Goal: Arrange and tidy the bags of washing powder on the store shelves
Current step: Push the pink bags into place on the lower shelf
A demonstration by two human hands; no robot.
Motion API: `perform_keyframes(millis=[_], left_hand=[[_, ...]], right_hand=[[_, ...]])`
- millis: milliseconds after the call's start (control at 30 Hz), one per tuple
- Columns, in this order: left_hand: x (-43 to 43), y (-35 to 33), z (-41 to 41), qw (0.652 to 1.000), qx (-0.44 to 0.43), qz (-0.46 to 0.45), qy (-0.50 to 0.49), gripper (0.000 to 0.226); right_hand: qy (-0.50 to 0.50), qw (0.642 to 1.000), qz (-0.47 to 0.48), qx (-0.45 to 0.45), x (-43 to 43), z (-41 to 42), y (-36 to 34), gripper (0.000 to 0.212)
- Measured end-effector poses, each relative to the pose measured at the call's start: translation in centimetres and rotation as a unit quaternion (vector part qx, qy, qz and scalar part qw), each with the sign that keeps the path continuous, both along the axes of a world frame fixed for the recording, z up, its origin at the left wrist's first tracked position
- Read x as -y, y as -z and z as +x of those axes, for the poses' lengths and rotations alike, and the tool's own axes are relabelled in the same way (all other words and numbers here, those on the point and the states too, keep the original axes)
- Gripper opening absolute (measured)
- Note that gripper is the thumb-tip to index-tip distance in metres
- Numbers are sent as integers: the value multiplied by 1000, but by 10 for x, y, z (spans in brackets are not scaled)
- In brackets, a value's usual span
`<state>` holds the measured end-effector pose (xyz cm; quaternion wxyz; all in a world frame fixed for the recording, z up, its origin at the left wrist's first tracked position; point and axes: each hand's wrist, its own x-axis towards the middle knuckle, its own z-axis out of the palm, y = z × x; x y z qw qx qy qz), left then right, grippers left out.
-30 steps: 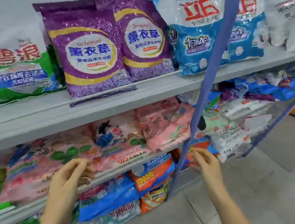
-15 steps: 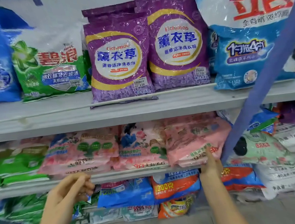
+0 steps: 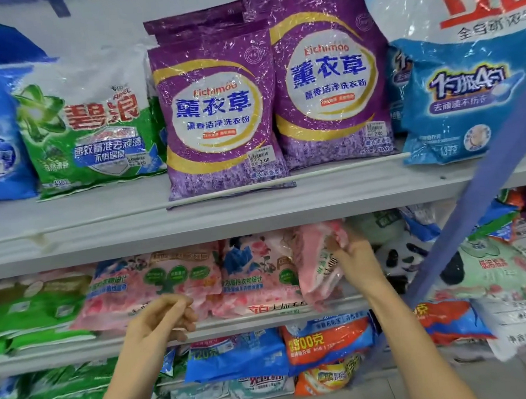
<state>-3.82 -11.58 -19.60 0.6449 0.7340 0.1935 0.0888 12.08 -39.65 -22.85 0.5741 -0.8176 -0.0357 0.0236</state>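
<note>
Pink washing powder bags lie in a row on the middle shelf [image 3: 265, 320]. My right hand [image 3: 356, 259] grips the rightmost pink bag [image 3: 316, 267] by its top right corner and holds it tilted up on its edge. Left of it lie two more pink bags [image 3: 258, 275] [image 3: 148, 284], both flat. My left hand [image 3: 162, 317] hovers in front of the shelf edge below the left pink bag, fingers loosely curled, holding nothing.
The top shelf [image 3: 256, 206] carries two upright purple bags [image 3: 217, 114] [image 3: 328, 81], a green bag [image 3: 92, 124] and large blue bags [image 3: 466, 82]. A slanted blue post [image 3: 482, 201] crosses on the right. A panda bag [image 3: 408, 260] and blue and orange bags [image 3: 326, 342] lie lower.
My right hand rose from the shelf edge, took hold of the rightmost pink bag and tipped it up. My left hand moved slightly right. The view shifted right and closer.
</note>
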Motion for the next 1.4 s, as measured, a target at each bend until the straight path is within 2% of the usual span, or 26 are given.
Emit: perform_keyframes(millis=[33, 133, 267, 333, 367, 400, 433, 500, 567, 633, 700, 767, 800, 867, 967, 1033, 1100, 1200, 1300, 1400], left_hand=[[0, 2, 6, 1000, -5, 2, -2, 15], [-1, 9, 26, 999, -15, -25, -22, 13], [-13, 25, 54, 994, -46, -90, -49, 27], [-16, 29, 69, 992, -64, -105, -30, 29], [-17, 30, 77, 992, -73, -103, -24, 32], [-16, 31, 84, 992, -78, -101, -18, 35], [-15, 31, 90, 992, -82, -92, -10, 36], [-12, 33, 100, 995, -93, -41, 13, 33], [-5, 34, 106, 992, -105, 48, 41, 31], [10, 36, 105, 979, -128, 148, 60, 28], [29, 41, 103, 959, -127, 244, 65, 28], [46, 54, 103, 934, -88, 337, 75, 29], [53, 63, 102, 909, -72, 402, 84, 35], [61, 78, 100, 858, -80, 499, 92, 53], [60, 85, 104, 853, -90, 504, 105, 73], [54, 83, 120, 845, -126, 502, 136, 71], [46, 73, 142, 832, -185, 491, 180, 70], [36, 71, 157, 828, -198, 483, 205, 72], [36, 91, 146, 771, -169, 583, 192, 73], [36, 97, 138, 734, -147, 640, 171, 66]], right_hand=[[-45, 998, -39, 19, -8, 3, -4, 16], [-142, 974, -169, 42, -30, 8, -14, 28], [-229, 926, -294, 55, -49, 7, -18, 23], [-298, 882, -352, 95, -69, -6, -11, 27], [-329, 844, -400, 139, -82, -13, -1, 31], [-341, 810, -442, 177, -95, -22, 9, 35], [-333, 792, -461, 223, -103, -30, 18, 40], [-291, 806, -452, 247, -101, -38, 35, 49], [-277, 829, -434, 219, -80, -41, 46, 54], [-229, 878, -391, 155, -50, -44, 51, 65], [-68, 942, -303, 124, -23, -39, 55, 71], [69, 971, -220, 57, -5, -22, 55, 56], [76, 980, -182, -2, -3, -11, 55, 51], [9, 976, -198, -95, -9, 3, 56, 49], [-13, 954, -291, -68, -16, 18, 65, 41], [-6, 947, -314, -67, -19, 31, 62, 37], [6, 952, -294, -85, -26, 47, 56, 36], [33, 962, -258, -83, -34, 56, 60, 28], [27, 960, -274, -38, -27, 51, 75, 27], [7, 958, -288, -2, -17, 55, 82, 35]])
